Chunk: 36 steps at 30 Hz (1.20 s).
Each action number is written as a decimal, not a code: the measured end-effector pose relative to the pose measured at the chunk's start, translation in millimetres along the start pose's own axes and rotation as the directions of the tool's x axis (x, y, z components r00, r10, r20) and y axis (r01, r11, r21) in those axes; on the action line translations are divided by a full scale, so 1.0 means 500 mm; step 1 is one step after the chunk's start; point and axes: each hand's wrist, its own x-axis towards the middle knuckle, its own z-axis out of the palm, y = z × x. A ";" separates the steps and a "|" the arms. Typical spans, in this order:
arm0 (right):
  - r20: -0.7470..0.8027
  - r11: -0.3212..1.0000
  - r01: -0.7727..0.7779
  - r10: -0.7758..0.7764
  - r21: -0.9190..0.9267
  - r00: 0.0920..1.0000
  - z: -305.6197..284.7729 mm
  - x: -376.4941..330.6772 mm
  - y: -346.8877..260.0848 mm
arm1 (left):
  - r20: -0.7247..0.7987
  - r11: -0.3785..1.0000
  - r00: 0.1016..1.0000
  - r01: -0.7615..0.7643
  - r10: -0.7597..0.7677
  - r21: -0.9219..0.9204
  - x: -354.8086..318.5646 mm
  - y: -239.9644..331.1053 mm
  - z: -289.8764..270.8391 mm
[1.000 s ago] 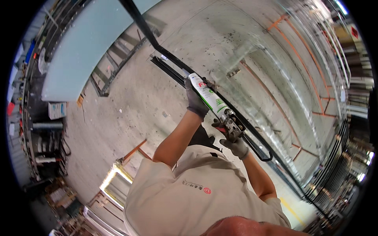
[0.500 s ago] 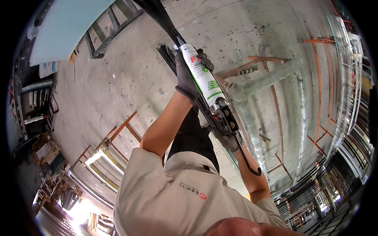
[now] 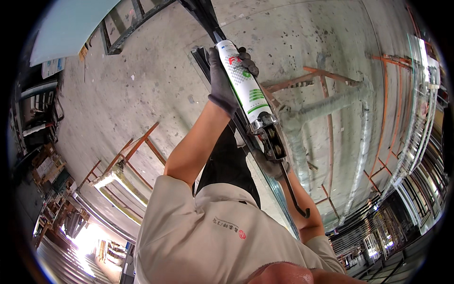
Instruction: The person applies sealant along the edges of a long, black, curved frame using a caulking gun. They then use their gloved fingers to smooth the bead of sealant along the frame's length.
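A caulking gun [image 3: 273, 142] loaded with a white sealant cartridge [image 3: 246, 83] with green and red print slants across the middle of the head view. My left hand [image 3: 222, 83], in a dark grey glove, is wrapped round the front of the cartridge from beneath, its fingertips showing on the right side. Closed round the gun's handle is my gloved right hand [image 3: 270, 165], partly hidden behind the gun body. The gun's hooked rod [image 3: 298, 201] sticks out toward my right forearm. At the front, the nozzle [image 3: 218, 35] meets or overlaps a long black profile [image 3: 201, 16]; contact is unclear.
Under the gun runs another dark profile [image 3: 201, 61]. A pale glass sheet [image 3: 66, 31] is at far left beside a dark metal frame [image 3: 113, 45]. Orange-brown racks [image 3: 326, 94] and a plastic-wrapped rack [image 3: 295, 128] stand on the right, another rack [image 3: 142, 142] on the left.
The view has shifted slightly, and the gun's nozzle end sits a little higher in the picture. Both hands keep their hold on gun and cartridge.
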 end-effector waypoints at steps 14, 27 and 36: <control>-0.039 0.993 -0.108 0.110 0.039 0.993 0.015 0.046 -0.039 | -0.121 0.999 0.993 -0.014 0.010 -0.032 0.022 0.022 0.002; 0.001 0.959 -0.283 0.283 0.010 0.959 0.012 0.076 -0.094 | -0.130 0.998 0.991 -0.005 -0.002 -0.055 0.021 0.022 0.010; -0.023 0.954 -0.243 0.251 0.173 0.968 0.016 0.071 -0.078 | -0.120 0.993 0.993 -0.009 -0.005 -0.118 0.020 0.022 0.012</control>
